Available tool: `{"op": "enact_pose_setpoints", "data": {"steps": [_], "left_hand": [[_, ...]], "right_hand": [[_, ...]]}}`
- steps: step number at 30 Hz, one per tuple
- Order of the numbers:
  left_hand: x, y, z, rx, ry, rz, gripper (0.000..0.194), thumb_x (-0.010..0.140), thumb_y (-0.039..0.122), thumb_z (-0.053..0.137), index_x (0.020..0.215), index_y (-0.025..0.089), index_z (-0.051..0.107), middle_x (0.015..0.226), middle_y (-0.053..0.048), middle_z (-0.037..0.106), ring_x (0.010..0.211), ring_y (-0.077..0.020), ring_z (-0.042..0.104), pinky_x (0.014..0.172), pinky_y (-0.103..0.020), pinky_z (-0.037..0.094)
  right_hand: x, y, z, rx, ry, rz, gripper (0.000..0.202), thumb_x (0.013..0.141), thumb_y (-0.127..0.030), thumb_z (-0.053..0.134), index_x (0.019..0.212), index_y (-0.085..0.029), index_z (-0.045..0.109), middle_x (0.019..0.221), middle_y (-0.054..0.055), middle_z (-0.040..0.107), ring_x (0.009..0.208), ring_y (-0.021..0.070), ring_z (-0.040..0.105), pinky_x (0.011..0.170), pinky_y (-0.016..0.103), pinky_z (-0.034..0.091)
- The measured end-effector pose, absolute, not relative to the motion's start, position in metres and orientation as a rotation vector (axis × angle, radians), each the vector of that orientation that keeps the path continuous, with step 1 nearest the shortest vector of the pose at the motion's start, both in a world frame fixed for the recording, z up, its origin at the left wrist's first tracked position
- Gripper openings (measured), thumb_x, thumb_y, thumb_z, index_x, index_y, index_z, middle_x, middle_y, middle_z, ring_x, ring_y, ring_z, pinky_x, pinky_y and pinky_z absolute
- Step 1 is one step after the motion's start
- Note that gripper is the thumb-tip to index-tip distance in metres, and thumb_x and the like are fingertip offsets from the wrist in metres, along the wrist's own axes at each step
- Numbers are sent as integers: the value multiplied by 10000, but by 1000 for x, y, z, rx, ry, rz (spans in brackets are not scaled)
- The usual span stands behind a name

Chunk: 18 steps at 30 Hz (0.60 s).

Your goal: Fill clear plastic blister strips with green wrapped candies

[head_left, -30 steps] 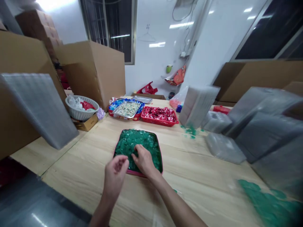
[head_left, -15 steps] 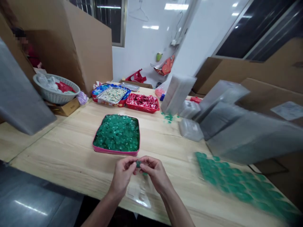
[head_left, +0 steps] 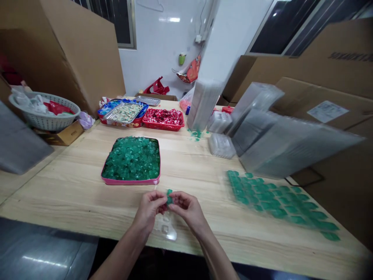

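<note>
Though unclear, white label [head_left: 328, 111] and black print [head_left: 351, 56] beyond the green piece [head_left: 169, 200].

Surface [head_left: 192, 163] pale, wood-grained. Heaped pieces [head_left: 134, 157] translucent green, held piece [head_left: 169, 196] matching; their tray [head_left: 131, 182] pink-sided. Far wrappers [head_left: 163, 115] glossy red, red tray [head_left: 163, 126]. Basket [head_left: 49, 121] pale grey, hole-dotted. Left carton [head_left: 87, 50] plain brown. Wall [head_left: 154, 58] white.

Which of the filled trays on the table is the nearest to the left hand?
The pink-rimmed tray, heaped with green pieces; the red tray and silver tray stand farther from the left hand.
</note>
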<state>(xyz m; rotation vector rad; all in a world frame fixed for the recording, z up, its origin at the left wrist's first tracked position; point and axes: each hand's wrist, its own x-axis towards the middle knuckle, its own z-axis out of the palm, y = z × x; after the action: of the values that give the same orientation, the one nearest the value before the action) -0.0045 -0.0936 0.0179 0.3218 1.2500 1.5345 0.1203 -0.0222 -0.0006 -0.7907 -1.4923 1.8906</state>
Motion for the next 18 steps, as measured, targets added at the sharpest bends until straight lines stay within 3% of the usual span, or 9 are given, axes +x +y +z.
{"op": "enact_pose_setpoints", "data": {"steps": [7,13,18], "left_hand": [[4,-95,16,233,1236,1667,191,521,252,758,563,126,620,483,10,585,460,-84,498,480,-206,334],[6,-99,16,234,1139,1699,179,539,202,767,634,130,632,559,17,597,513,-85,516,526,-207,379],[0,-102,20,410,1103,1712,146,565,76,707,672,139,631,654,16,611,632,-90,538,629,-198,418]], "right_hand": [[117,-30,-3,-835,-1432,1757,314,598,-255,775,877,-191,646,715,14,667,627,148,617,606,271,518],[120,-36,6,-856,-1727,1466,65,732,-206,661,795,-197,676,721,31,677,666,176,633,624,284,505],[123,-41,19,-738,-1984,1040,165,816,-138,550,863,-225,682,764,42,664,707,183,617,649,294,482]]}}
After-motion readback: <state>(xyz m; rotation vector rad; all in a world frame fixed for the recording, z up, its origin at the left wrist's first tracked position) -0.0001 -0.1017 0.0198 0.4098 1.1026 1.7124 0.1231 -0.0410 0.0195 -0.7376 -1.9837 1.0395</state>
